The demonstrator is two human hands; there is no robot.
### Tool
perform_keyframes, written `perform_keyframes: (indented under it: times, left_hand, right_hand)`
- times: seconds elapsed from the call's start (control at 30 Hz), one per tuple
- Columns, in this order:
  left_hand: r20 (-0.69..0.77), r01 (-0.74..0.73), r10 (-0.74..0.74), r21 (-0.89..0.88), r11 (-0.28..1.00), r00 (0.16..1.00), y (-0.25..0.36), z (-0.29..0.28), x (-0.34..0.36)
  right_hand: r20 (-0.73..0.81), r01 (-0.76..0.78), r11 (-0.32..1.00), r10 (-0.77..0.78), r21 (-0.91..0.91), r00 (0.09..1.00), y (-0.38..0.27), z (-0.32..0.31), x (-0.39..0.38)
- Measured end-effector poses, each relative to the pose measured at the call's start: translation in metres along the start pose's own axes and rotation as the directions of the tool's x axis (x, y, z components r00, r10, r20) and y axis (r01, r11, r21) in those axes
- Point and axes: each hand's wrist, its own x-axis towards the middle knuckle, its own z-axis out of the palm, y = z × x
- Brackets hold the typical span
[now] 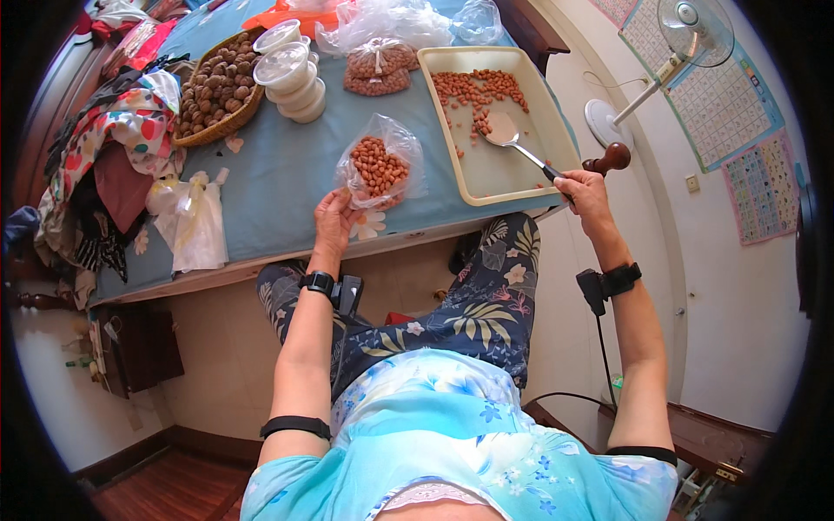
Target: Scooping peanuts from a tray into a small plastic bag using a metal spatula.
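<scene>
My left hand point(337, 211) pinches the edge of an open clear plastic bag point(408, 178) holding reddish-brown peanuts point(378, 161), which rests on the blue cloth. My right hand point(580, 193) grips the black handle of a long spatula point(528, 149). Its pale metal head lies in the cream plastic tray point(511, 195) among loose peanuts point(456, 87), which gather mostly at the tray's far end. A tied bag of peanuts point(378, 74) sits behind the open bag.
A walnut basket point(217, 91), stacked lidded containers point(295, 87), heaped clothes point(122, 148), empty-looking plastic bags point(187, 226) and more bags point(387, 22) share the blue-covered bed point(252, 208). A white fan point(643, 95) stands right, beside wall charts point(699, 104).
</scene>
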Motion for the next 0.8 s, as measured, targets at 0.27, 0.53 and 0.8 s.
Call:
perform_keyframes:
  times: [0.27, 0.53, 0.8]
  left_hand:
    - [0.007, 0.005, -0.005, -0.012, 1.000, 1.000, 0.002, 0.001, -0.002]
    - [-0.021, 0.007, -0.007, -0.016, 1.000, 1.000, -0.003, -0.003, 0.001]
    - [0.007, 0.008, -0.008, -0.024, 1.000, 1.000, -0.005, -0.006, 0.004]
  right_hand:
    - [-0.050, 0.052, 0.998, -0.053, -0.020, 0.997, -0.010, 0.001, -0.017]
    - [0.033, 0.068, 0.996, -0.066, -0.058, 0.997, -0.068, -0.008, -0.053]
    - [0.169, 0.139, 0.990, -0.135, -0.010, 0.976, -0.111, 0.018, -0.070]
